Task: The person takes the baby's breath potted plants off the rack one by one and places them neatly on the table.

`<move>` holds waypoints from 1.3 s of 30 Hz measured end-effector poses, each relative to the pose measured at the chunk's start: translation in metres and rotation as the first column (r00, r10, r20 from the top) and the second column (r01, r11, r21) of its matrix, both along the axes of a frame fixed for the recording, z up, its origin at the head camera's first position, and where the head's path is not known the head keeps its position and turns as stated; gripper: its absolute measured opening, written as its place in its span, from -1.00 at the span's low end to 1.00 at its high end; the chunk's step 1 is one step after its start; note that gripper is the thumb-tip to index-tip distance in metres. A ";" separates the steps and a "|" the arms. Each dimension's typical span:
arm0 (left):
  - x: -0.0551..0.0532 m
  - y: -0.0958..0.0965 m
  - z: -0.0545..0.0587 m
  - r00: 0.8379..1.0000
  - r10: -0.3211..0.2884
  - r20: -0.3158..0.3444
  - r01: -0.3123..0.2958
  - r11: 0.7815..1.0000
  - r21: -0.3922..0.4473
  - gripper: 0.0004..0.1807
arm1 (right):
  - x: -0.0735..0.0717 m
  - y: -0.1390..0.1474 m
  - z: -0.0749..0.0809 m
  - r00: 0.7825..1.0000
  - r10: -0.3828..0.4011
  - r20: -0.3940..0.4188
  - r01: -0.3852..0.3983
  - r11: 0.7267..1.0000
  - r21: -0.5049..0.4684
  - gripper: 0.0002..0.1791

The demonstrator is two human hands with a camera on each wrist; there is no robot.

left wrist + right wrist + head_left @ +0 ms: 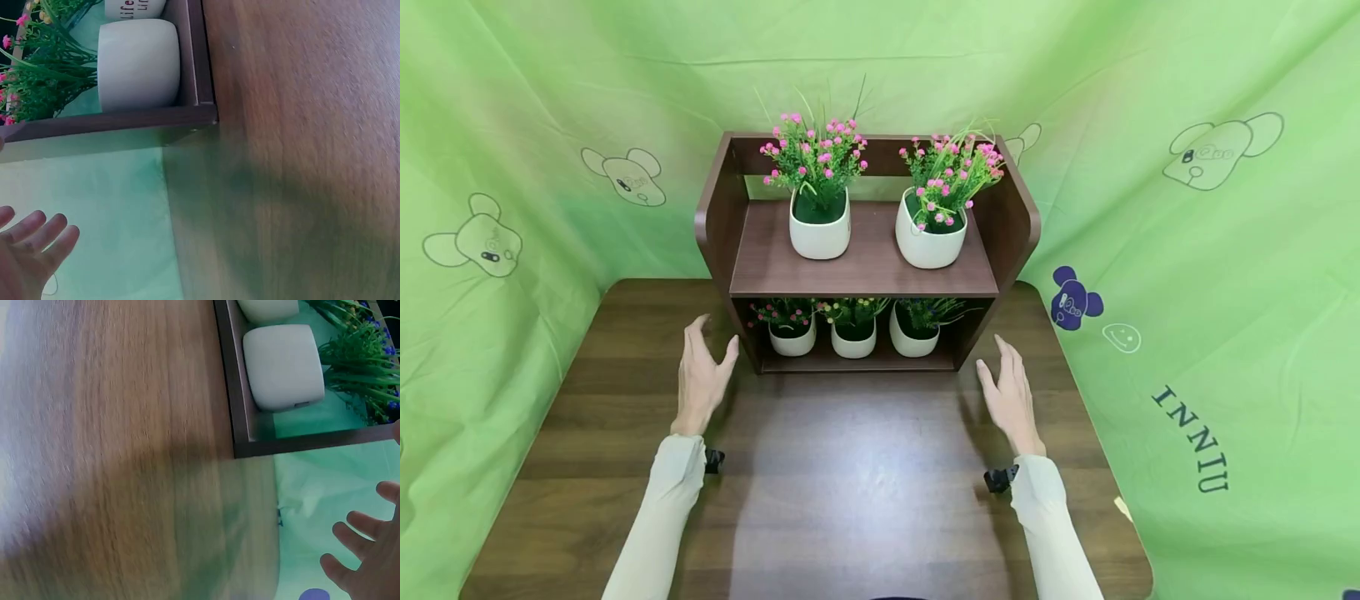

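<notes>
Toward the back of the table (850,492), the dark brown shelf (865,279) stands upright between your hands, with two white pots of pink flowers on its upper board, the left upper pot (820,235) and the right upper pot (930,243), and three smaller ones below: pink (793,342), yellow (853,345) and blue (913,340). Your left hand (702,379) is just beside the left wall and your right hand (1011,402) just beside the right, fingers spread, neither gripping anything; whether either thumb touches the wood, you cannot tell. Uneven pressure from the two sides could skew the shelf, and a tilt toward you could send pots sliding, since no lip shows along the upper board's front; the right upper pot, nearer that edge, looks the likelier to fall. Its sprays lean toward the right wall, where reaching fingers could snag them. Beyond hangs the green curtain (1150,233).
</notes>
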State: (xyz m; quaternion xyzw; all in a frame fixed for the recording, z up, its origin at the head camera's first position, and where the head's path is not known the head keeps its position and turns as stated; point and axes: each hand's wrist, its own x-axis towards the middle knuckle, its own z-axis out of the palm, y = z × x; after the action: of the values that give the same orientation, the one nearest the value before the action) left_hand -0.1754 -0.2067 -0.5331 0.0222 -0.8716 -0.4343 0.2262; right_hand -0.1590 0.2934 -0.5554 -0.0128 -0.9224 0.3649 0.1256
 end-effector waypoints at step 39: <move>-0.010 0.036 -0.004 0.982 0.044 -0.185 -0.028 0.996 0.088 -0.58 | 0.026 -0.071 -0.028 0.999 0.042 0.024 -0.038 0.986 -0.164 -0.33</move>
State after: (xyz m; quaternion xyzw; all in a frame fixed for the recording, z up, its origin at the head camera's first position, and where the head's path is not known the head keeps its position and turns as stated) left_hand -0.1854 -0.1703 -0.5372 0.0070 -0.8267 -0.4670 0.3136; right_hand -0.1330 0.2219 -0.5832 -0.0095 -0.8912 0.4415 0.1039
